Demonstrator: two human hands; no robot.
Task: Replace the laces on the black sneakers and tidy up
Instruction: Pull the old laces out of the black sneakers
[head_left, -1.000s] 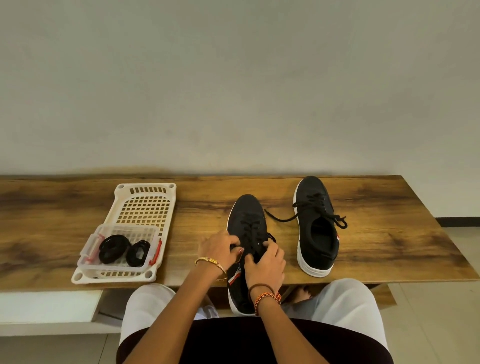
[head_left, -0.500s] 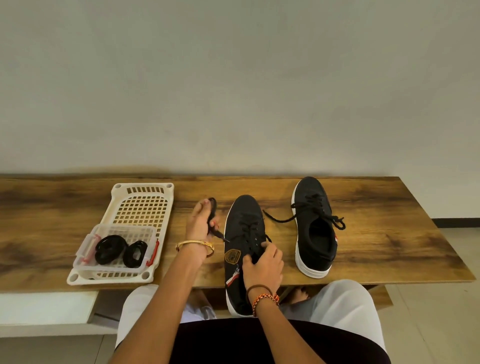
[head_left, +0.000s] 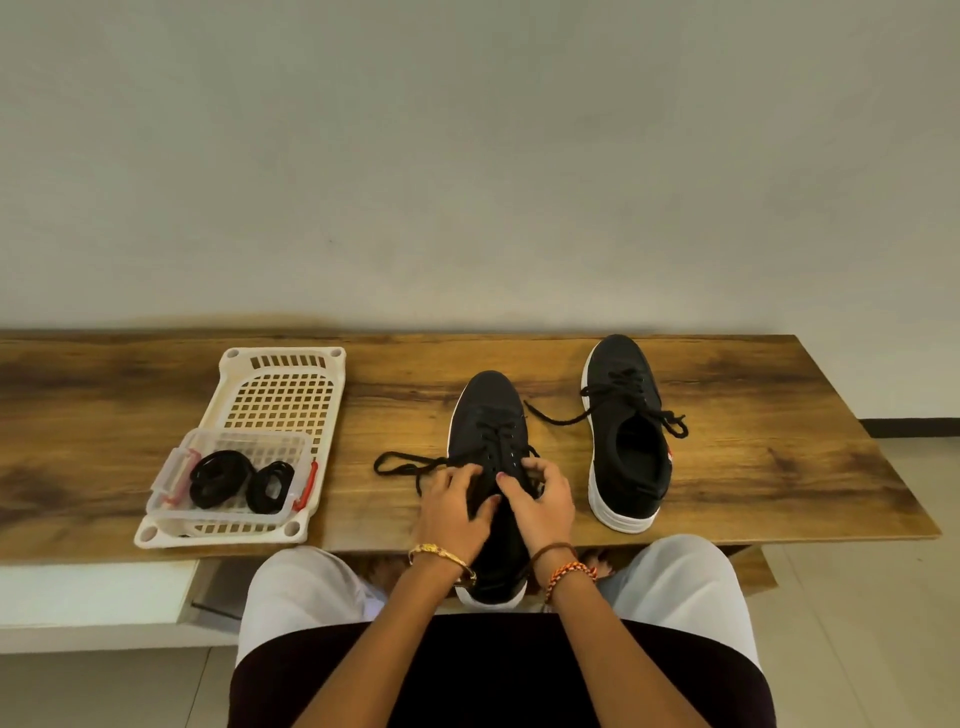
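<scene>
Left hand (head_left: 454, 512) and right hand (head_left: 540, 506) cover the near sneaker's (head_left: 488, 415) tongue and upper eyelets; which lace (head_left: 400, 465) part the fingers pinch can't be told. Its heel sits behind the wrists. Table (head_left: 779, 467) runs off the left edge. Basket (head_left: 283, 364) front is hidden by the box (head_left: 171, 493).

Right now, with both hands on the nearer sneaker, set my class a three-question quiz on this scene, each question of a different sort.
1. True or false: the far sneaker lies on its side.
2. What does the clear box hold? A) coiled black laces B) scissors C) socks
3. Fill in: a loose lace loop trails off the nearer sneaker on the side of the ___ hand.

Key: 1 false, it stands upright. 2 A. 3 left; the right hand works opposite.
</scene>
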